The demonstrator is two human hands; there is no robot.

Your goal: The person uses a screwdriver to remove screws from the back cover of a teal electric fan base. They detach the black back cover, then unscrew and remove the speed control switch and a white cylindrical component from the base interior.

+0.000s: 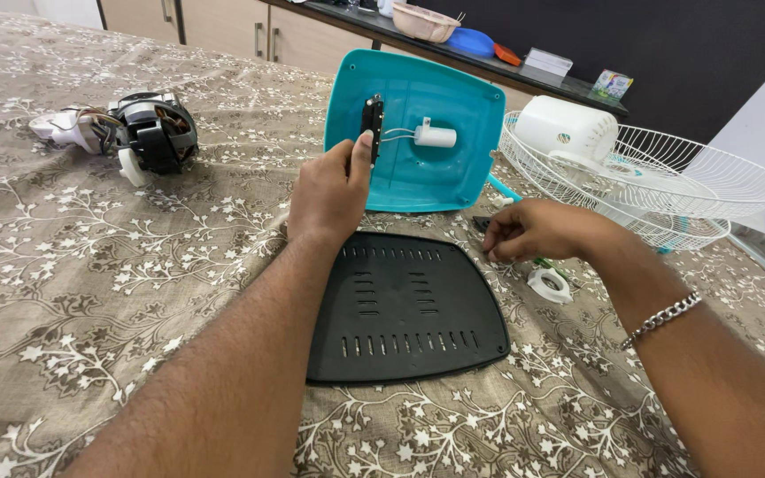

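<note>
Left hand (328, 196) gripping black switch block (371, 128) on teal shell (436, 168); right hand (533, 232) pinched, contents hidden.

Left hand (329, 196) gripping black switch block (371, 129) in teal base shell (453, 115), right hand (531, 230) pinching beside black vented plate (405, 310)

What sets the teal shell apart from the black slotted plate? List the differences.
The teal shell is bright and dished, its hollow side up; the black slotted plate is dark and lies flat. The shell carries a black switch block and a white cylinder with wires; the plate carries nothing and has rows of slots. The left hand grips the shell's switch block; neither hand touches the plate. Both share a rounded-square outline and lie on the floral cloth.
</note>
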